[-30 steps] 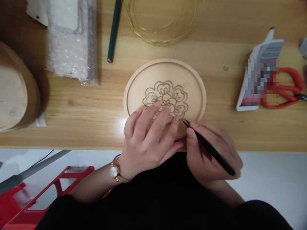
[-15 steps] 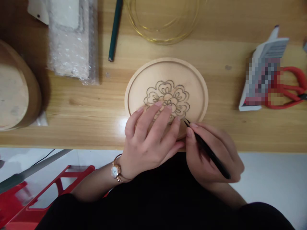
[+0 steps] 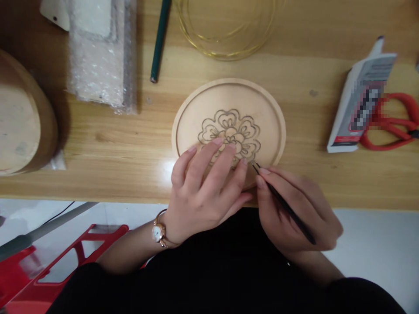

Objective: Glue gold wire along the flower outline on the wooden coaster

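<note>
A round wooden plate (image 3: 186, 111) with a raised rim lies near the table's front edge. On it is a flower (image 3: 225, 120) outlined in dark lines, its lower part covered by my fingers. My left hand (image 3: 206, 187), with a watch at the wrist, rests on the plate, fingers spread over the flower's lower half. Black tweezers (image 3: 288, 207) are pinched in my right hand (image 3: 301, 209) like a pen. Their tips meet the plate at the flower's lower right edge, beside my left forefinger. Anything between the tips is too small to make out.
Gold wire (image 3: 225, 56) lies coiled beyond the plate, beside a dark green pencil (image 3: 160, 43). Bubble-wrapped pieces (image 3: 101, 65) and a round wooden container (image 3: 19, 117) are at left. On the right, a glue box (image 3: 360, 104) partly covers red-handled scissors (image 3: 393, 124). A red stool (image 3: 78, 257) stands below.
The right hand and tweezers have shifted slightly, with the tips still at the flower's lower right edge. My left hand stays in place on the plate. The whole view has moved a little.
</note>
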The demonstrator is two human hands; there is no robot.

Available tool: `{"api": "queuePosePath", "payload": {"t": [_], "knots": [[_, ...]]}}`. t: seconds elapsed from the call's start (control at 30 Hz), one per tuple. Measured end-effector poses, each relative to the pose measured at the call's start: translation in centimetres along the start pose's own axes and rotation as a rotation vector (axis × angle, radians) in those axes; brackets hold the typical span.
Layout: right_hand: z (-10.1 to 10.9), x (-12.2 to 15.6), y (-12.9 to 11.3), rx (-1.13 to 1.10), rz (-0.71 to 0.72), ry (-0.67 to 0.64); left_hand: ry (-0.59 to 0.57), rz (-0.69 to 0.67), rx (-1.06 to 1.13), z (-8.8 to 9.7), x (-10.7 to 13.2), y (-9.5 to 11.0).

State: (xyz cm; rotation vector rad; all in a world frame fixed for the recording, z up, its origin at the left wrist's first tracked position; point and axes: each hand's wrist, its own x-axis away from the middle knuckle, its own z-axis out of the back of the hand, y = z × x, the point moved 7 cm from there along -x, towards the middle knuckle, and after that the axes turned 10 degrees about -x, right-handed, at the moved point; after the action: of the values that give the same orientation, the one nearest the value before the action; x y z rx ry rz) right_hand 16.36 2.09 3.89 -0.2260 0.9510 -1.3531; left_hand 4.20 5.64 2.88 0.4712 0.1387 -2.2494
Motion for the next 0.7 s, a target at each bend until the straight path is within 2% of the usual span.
{"api": "queuePosePath", "payload": {"t": [0.33,0.7], "knots": [[0.5,-1.0,0.8,-0.051,-0.020,-0.058,0.010,-0.013,0.003,0.1,-0.1,0.0],[0.7,-1.1,1.2,-0.067,-0.045,-0.006,-0.008,-0.005,0.015,0.0,-0.2,-0.1]]}}
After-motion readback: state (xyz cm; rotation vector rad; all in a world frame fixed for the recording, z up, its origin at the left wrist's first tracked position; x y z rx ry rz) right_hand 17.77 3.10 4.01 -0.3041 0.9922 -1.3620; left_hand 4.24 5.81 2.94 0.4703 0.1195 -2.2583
